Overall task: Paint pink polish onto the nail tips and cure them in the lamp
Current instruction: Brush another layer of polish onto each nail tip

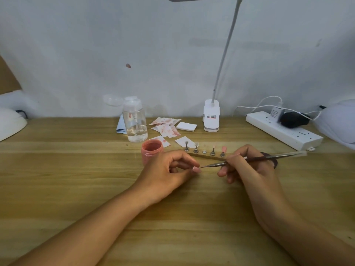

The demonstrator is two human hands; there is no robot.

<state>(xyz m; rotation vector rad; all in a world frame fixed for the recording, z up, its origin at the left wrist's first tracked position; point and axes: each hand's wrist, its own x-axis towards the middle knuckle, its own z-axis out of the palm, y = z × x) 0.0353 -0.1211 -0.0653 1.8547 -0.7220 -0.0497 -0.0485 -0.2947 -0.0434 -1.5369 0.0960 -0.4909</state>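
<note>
Hands meet near the middle of the wooden table [57,169]. Left hand [169,169] pinches a pink nail tip [196,169] between thumb and forefinger; right hand [247,166] grips a thin brush [249,160], its point just beside the tip. Open pink polish jar [152,150] stands just beyond the left hand.

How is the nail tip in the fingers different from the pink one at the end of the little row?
The nail tip in the left hand is pinched between fingers, off any stand; the row-end tip sits on a small metal stand. The held tip lies nearly flat, right by the brush point; the row-end one stands upright, with nothing touching it. The held one looks paler. Both look painted pink.
</note>
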